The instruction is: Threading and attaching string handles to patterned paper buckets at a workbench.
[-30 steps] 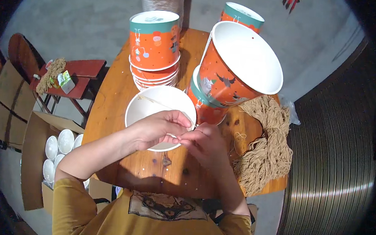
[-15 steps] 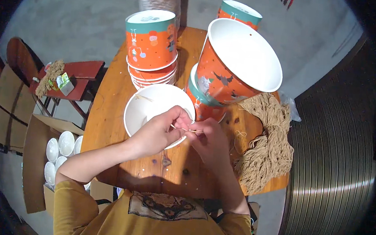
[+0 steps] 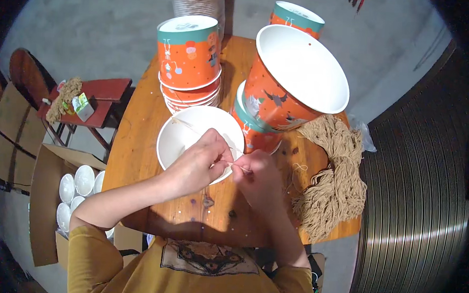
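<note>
A beige cord [image 3: 183, 123] comes out of the left inner wall of a white-lined bucket [image 3: 172, 143] and runs across its opening to my fingers. Pinched in the fingers of my left hand [image 3: 202, 158], the cord lies over the bucket's right rim. My right hand [image 3: 258, 177] grips it just beside, with the fingertips of both hands almost touching. Whether there is a knot between them is too small to tell. An orange bucket [image 3: 287, 99] with a white inside leans, mouth up, on an upside-down bucket right behind my hands.
Upside-down nested orange buckets [image 3: 188, 64] stand at the back left of the wooden table [image 3: 132, 167]. A thick hank of beige cord [image 3: 341, 184] lies on the right. An open carton [image 3: 46, 205] of white cups is on the floor left. Corrugated sheeting [image 3: 417, 209] rises at right.
Both hands still pinch the cord over the rim. Their fingers have shifted slightly, and a stretch of cord now shows between them. The buckets stay as they were.
</note>
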`<state>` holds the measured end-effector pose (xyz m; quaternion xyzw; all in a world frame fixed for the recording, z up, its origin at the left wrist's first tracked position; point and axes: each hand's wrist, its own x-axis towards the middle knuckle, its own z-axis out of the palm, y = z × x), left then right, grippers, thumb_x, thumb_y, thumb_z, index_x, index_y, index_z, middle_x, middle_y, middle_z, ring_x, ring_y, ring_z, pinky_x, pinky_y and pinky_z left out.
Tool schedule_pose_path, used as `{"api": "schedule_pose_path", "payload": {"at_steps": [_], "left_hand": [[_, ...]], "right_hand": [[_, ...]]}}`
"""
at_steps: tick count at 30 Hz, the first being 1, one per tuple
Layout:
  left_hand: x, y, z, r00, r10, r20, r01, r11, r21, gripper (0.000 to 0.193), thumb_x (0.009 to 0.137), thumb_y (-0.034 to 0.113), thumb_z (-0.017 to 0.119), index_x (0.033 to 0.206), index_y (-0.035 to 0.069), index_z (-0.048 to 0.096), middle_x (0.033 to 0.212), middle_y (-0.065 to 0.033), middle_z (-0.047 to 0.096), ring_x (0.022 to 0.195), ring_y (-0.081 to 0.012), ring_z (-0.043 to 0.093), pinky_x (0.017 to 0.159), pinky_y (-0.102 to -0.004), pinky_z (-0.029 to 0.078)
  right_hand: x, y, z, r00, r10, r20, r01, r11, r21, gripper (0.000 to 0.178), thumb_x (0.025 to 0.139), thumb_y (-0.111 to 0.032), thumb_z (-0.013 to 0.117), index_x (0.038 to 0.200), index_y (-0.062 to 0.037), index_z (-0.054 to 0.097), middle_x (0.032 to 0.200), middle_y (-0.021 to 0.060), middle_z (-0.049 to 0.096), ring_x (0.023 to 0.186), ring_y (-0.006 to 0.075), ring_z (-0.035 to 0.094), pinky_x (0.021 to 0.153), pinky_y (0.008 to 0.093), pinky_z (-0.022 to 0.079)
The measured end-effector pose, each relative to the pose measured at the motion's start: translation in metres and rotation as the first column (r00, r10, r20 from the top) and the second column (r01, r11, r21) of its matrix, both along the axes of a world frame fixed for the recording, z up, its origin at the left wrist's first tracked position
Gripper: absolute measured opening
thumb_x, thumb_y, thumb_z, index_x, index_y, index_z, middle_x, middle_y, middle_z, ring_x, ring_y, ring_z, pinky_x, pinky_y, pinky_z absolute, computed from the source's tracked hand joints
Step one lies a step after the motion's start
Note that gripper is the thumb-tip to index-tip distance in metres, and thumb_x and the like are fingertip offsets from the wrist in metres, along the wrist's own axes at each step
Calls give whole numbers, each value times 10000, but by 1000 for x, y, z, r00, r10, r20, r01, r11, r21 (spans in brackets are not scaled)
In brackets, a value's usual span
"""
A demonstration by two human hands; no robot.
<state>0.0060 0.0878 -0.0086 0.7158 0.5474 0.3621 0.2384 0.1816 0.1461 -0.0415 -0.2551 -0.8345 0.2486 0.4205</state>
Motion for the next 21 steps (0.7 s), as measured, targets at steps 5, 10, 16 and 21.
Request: {"api": "schedule_pose_path", "payload": {"at_steps": [5,10,16,21], "left_hand": [[8,-2,1,996,55,-74,-45,990,136,62,821,7,572,872,16,539,909,-128,481,829,-282,548,703,-367,461],[10,-4,3,996,82,33,-83,996,25,68,822,19,584,866,21,533,804,-107,503,706,-255,561,637,-353,462],[7,-2,1,983,93,159,-71,987,-141,80,830,11,597,884,40,546,805,-23,562,720,-94,525,653,-248,453],[6,-1,0,955,138,261,-56,953,-299,84,841,3,584,894,42,531,837,12,552,758,-57,500,688,-217,432]], "right_hand": [[1,0,-10,999,4,-46,0,995,102,221,742,-78,697,908,-97,553,800,73,584,752,280,585,678,401,483],[1,0,-13,997,19,-70,-9,989,146,258,731,-70,694,922,-111,526,805,64,571,751,282,574,674,406,470],[3,1,-13,1000,18,-21,-14,985,171,260,734,-85,689,915,-116,505,793,64,552,735,282,559,678,409,457],[2,1,-15,1000,21,-22,-17,985,170,257,736,-85,690,911,-114,505,787,66,555,731,278,561,676,409,457]]}}
